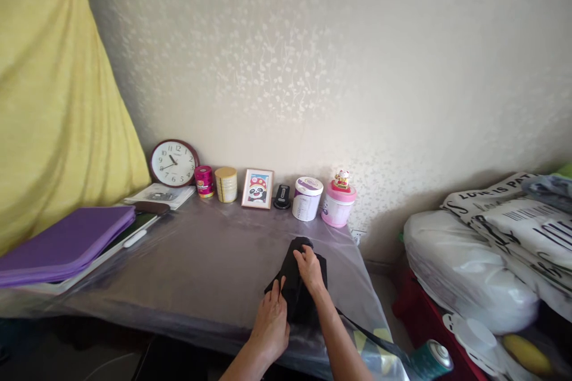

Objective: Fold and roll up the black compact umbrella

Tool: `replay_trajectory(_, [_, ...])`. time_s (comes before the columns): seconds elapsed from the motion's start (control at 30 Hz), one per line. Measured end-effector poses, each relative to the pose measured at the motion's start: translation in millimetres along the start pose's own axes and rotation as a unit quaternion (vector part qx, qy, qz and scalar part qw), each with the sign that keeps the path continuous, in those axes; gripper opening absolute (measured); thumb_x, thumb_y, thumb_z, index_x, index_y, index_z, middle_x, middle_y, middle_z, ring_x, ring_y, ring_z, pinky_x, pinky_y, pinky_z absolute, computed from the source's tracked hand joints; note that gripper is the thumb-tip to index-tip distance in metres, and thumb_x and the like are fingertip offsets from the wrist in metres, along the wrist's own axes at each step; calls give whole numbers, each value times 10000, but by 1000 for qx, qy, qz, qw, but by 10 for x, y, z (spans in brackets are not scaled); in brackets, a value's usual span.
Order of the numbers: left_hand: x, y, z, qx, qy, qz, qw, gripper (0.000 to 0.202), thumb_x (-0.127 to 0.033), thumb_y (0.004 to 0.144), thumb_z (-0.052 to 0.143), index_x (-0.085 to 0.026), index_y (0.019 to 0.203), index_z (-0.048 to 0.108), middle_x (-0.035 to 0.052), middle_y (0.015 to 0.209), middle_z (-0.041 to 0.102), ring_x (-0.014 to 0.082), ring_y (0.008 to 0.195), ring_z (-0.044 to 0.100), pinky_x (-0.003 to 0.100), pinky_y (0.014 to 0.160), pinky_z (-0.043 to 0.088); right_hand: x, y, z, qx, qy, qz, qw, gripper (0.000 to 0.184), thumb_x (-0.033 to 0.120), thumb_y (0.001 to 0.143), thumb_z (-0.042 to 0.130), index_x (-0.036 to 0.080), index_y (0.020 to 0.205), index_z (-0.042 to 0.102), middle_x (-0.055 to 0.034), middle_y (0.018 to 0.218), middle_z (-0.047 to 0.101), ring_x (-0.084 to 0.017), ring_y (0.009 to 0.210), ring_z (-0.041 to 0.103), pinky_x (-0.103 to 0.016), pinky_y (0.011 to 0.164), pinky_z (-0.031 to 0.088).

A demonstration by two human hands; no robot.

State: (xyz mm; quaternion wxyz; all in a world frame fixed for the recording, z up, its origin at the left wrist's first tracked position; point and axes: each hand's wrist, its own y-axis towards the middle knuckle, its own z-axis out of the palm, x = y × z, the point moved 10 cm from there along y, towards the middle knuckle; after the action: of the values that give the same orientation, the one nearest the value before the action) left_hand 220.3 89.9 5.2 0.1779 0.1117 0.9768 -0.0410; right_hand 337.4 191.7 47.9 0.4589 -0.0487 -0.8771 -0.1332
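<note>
A small black fabric item (295, 290), perhaps a pouch or folded cloth, lies on the grey table (210, 256) near its front right. My left hand (271, 322) rests on its near left edge, thumb and fingers pinching the fabric. Over the top of the item lies my right hand (310, 271), with curled fingers gripping it. A thin black strap (366, 333) trails from the item toward the right, off the table edge.
Along the wall stand a round clock (174, 162), a pink tin (204, 181), a gold tin (226, 184), a framed panda picture (258, 189), a white jar (307, 197) and a pink jar (338, 205). A purple folder (67, 244) lies left. Bedding (473, 268) is piled at right.
</note>
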Motion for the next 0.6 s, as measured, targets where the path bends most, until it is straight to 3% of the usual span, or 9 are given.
replay_trajectory(0.13, [13,-7,12,-2,8,3,1000,737,-91,640,488,-36,1352,301,181,1464,223,270,1291,324,348,1049,274,12,-4,105,31,-48,8,998,409,300,824,474,80,1164,530,-45,703,683,-190,712,651,-249,624,424])
replay_trajectory(0.33, [-15,-35,-20,-9,18,9,1000,723,-70,644,473,-51,1348,306,172,1431,291,250,1258,363,331,1034,294,49,-51,149,55,-19,-8,998,376,301,873,367,131,1169,525,5,647,653,-135,543,618,-235,597,439])
replay_trajectory(0.6, [-39,-35,-33,-13,32,18,999,673,-55,665,440,-62,1329,333,159,1414,319,243,1260,358,332,1018,303,92,-259,-122,-107,-82,-138,981,340,175,841,352,161,1026,636,-109,1033,622,-198,957,567,-328,854,442])
